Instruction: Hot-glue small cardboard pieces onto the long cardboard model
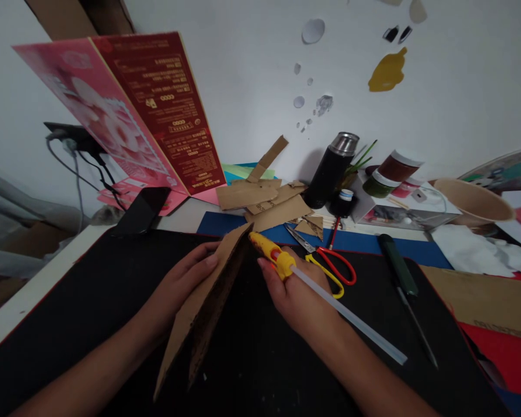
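My left hand (191, 281) grips a folded cardboard piece (204, 295) by its left face, holding it on edge with its two flaps spread apart toward me. In my right hand (301, 292) is a yellow hot glue gun (267, 247), with a long translucent glue stick (351, 315) jutting from its back. The nozzle is close to the far upper corner of the cardboard; whether it touches cannot be made out. Scissors (325, 258) with red and yellow handles lie just beyond my right hand. The dark mat (260, 370) is under both hands.
Cardboard scraps (260, 197) pile up behind the mat. A black thermos (332, 171) and paint jars (395, 168) stand at the back. On the right lies a dark green-handled screwdriver-like tool (399, 272). A phone (143, 211) and a propped pink-and-red box (156, 110) are left.
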Available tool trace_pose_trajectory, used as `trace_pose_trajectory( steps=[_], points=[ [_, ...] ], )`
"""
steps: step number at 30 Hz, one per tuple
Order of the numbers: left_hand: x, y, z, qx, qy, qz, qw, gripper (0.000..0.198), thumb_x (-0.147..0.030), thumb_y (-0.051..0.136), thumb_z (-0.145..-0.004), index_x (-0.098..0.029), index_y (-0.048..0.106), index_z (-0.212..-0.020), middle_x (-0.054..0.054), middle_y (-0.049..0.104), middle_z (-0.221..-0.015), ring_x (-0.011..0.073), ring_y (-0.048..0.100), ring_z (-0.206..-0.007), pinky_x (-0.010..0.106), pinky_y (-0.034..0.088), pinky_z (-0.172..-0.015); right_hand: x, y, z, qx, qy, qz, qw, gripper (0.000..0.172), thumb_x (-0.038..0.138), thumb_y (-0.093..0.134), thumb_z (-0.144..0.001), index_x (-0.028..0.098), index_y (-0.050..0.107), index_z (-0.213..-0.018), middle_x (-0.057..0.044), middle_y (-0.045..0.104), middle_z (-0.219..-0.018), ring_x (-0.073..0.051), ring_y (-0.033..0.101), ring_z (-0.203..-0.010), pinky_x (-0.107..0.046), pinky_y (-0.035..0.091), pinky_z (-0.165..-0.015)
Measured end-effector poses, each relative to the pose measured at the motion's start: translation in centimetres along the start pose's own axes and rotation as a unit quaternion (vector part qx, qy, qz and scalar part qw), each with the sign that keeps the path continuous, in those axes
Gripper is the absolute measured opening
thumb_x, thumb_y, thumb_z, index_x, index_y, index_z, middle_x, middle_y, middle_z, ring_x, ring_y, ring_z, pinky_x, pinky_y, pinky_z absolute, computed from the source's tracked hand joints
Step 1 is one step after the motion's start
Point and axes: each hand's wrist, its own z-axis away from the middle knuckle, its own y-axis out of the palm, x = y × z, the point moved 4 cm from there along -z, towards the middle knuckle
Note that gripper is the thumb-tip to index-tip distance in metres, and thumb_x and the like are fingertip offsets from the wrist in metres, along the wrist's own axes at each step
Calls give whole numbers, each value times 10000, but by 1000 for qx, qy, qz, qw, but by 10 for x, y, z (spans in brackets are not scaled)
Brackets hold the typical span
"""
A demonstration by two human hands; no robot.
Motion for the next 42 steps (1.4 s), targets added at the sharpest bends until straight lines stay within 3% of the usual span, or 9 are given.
trace_pose_trajectory(
  steps=[5,12,15,22,31,36,42],
  points=[
    [-2,0,2,-10,-6,8,1000,638,-693,758,-796,-277,755,-1280,56,802,-1208,357,695,-1165,377,558,-920,-1,-1,0,4,5,4,1000,475,528,386,-1093,171,666,-954,-75,744,-729,-234,712,-594,-315,397,-520],
    [1,2,1,-23,-20,37,999,650,-673,764,-793,-257,752,-1292,53,825,-1087,322,734,-1024,336,565,-786,-2,4,0,27,9,-9,1000,507,508,360,-1100,150,705,-1004,-117,756,-807,-278,742,-726,-339,448,-580],
    [8,-2,-7,-10,-31,59,998,651,-672,767,-778,-251,766,-1275,56,829,-1011,312,743,-949,335,566,-736,-1,5,1,27,4,-20,999,476,491,381,-1096,156,708,-1011,-110,754,-814,-276,741,-739,-340,460,-591],
    [24,-13,-22,43,-64,93,993,668,-668,820,-731,-253,780,-1253,59,827,-1072,288,739,-934,327,580,-748,2,4,3,5,-13,-11,1000,460,477,396,-1087,165,714,-971,-95,743,-789,-253,713,-657,-338,455,-550],
    [17,-6,-12,28,-60,103,992,641,-655,759,-825,-248,738,-1319,55,831,-1035,273,734,-951,314,554,-754,2,6,4,15,-3,-19,1000,435,466,419,-1078,168,719,-979,-112,745,-794,-252,707,-675,-336,475,-564],
    [17,-5,-15,15,-56,84,995,706,-703,804,-732,-232,772,-1257,66,827,-1048,317,729,-1023,340,567,-787,-1,4,1,13,3,0,1000,417,491,423,-1079,181,679,-964,-92,735,-754,-251,699,-628,-325,424,-542],
    [8,1,-6,-4,-34,69,997,683,-685,759,-788,-231,748,-1298,69,813,-1089,314,722,-998,357,555,-779,-2,3,0,15,2,8,1000,405,489,416,-1088,187,650,-951,-70,716,-725,-247,696,-620,-315,398,-538]
  ],
)
